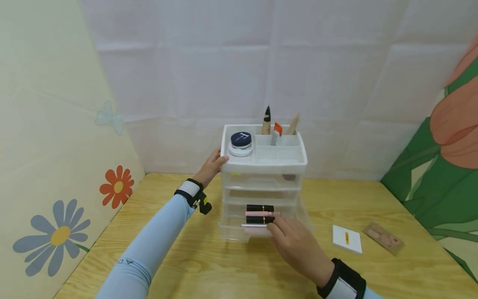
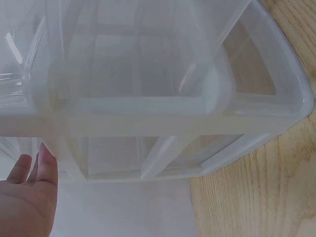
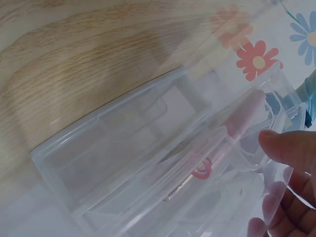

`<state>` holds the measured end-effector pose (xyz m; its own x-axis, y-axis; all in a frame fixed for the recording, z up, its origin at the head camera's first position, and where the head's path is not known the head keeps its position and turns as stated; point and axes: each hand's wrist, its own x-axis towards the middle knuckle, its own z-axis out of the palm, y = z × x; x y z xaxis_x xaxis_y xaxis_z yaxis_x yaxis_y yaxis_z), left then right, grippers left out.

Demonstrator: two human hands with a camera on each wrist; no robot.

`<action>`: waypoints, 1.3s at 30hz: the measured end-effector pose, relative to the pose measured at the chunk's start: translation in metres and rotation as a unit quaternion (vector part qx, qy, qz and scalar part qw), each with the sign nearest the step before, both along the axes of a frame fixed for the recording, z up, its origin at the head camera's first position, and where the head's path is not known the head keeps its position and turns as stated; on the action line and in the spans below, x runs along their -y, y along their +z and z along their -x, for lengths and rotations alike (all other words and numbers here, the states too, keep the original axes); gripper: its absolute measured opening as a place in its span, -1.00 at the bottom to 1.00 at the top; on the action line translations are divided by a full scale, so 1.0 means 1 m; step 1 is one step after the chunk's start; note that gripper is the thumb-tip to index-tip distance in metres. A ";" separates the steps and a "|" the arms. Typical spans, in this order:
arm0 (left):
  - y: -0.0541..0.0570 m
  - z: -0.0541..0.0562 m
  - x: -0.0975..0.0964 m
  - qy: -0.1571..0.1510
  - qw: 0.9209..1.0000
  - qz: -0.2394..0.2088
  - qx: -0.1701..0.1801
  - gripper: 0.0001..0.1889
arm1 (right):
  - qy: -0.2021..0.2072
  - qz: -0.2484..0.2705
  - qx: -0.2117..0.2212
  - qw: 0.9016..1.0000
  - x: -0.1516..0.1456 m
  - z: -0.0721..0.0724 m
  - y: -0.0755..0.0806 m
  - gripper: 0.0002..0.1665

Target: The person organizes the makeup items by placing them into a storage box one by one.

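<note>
A white plastic drawer organizer point(image 1: 264, 169) stands on the wooden table. My left hand point(image 1: 212, 167) rests against its upper left side, thumb at the top rim; the left wrist view shows the fingers point(image 2: 47, 165) fairly straight against the side frame. A low clear drawer point(image 1: 233, 236) is pulled out. At its front edge, my right hand point(image 1: 296, 245) pinches the plastic, with the thumb point(image 3: 284, 145) on one side and fingers on the other. Black tubes point(image 1: 260, 207) and pink tubes lie in that drawer; a pink item point(image 3: 247, 116) shows through its wall.
On top of the organizer sit a dark-lidded round jar point(image 1: 240, 139), a black-tipped tube point(image 1: 267, 120), an orange-capped tube point(image 1: 276, 132) and a beige tube point(image 1: 293, 123). A white box point(image 1: 347, 239) and a brown palette point(image 1: 384, 237) lie on the table point(image 1: 194, 265) at the right.
</note>
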<state>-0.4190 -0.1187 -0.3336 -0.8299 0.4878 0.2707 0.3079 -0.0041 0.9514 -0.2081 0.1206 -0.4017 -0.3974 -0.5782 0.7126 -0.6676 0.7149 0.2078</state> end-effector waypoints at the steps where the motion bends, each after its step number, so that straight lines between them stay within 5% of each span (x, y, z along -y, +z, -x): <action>1: 0.000 0.000 0.001 -0.001 1.000 -0.001 0.000 -0.31 | 0.000 -0.002 0.002 1.000 0.000 0.000 0.001 -0.64; 3: 0.000 0.000 0.002 -0.004 1.000 -0.005 0.000 -0.31 | -0.001 -0.008 0.006 1.000 -0.001 0.001 0.003 -0.81; 10: 0.002 -0.001 0.001 -0.001 1.000 -0.008 0.000 -0.32 | -0.043 -0.024 0.027 0.998 -0.003 0.010 0.007 -0.56; 32: 0.000 0.002 0.000 0.007 1.000 0.004 -0.015 -0.28 | -0.061 0.011 -0.033 0.998 -0.003 0.071 0.002 -0.54; 39: 0.000 0.000 0.001 -0.001 1.000 0.001 -0.013 -0.30 | -0.100 -0.002 -0.026 0.995 -0.002 0.083 -0.001 -0.57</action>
